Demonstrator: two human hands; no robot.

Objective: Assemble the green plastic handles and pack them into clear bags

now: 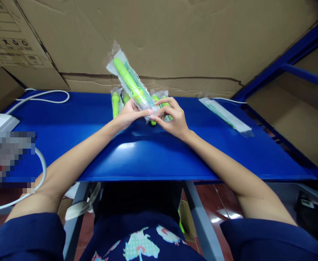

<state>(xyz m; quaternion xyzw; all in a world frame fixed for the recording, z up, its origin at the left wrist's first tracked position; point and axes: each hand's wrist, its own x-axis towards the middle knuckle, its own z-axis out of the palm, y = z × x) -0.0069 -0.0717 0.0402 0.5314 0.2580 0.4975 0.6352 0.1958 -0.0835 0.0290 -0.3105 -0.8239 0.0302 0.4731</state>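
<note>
A clear plastic packet with a lime-green tube-shaped item and a white card inside tilts up to the left above the table. My left hand is closed on its lower end, thumb across the front. My right hand pinches the same packet's lower right corner between thumb and fingers. Behind my hands, more bagged green items lie on the blue table, one green item to the left of the held packet and others partly hidden by my right hand. The exact kind of the green item cannot be made out.
A flat packet with a white card lies on the right of the blue table. On the left are a white power strip and a white cable. Cardboard walls the back; a blue frame stands at right.
</note>
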